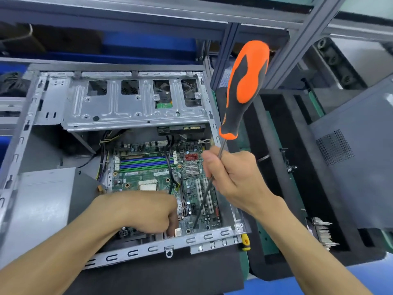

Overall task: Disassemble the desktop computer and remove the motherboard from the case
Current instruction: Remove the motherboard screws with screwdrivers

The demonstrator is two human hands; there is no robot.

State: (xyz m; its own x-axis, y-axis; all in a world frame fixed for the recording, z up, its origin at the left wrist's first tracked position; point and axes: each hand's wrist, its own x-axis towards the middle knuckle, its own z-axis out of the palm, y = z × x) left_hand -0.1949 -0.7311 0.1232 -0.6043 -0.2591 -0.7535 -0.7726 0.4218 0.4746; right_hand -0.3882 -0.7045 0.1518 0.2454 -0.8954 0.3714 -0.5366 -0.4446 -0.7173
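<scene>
Head view, down into case (pixel 119 255)

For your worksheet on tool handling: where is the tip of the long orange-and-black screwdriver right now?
In the head view, the long orange-and-black screwdriver, its shaft held by the right hand, has its tip at the green motherboard's near-right corner, beside the silver metal case edge.

Green motherboard (pixel 161 179) lies flat inside open grey case (pixel 27 133).

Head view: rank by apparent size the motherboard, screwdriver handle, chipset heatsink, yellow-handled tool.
1. motherboard, partly hidden by the hands
2. screwdriver handle, though it sits much nearer the camera, so inflated
3. chipset heatsink
4. yellow-handled tool, only partly visible
</scene>
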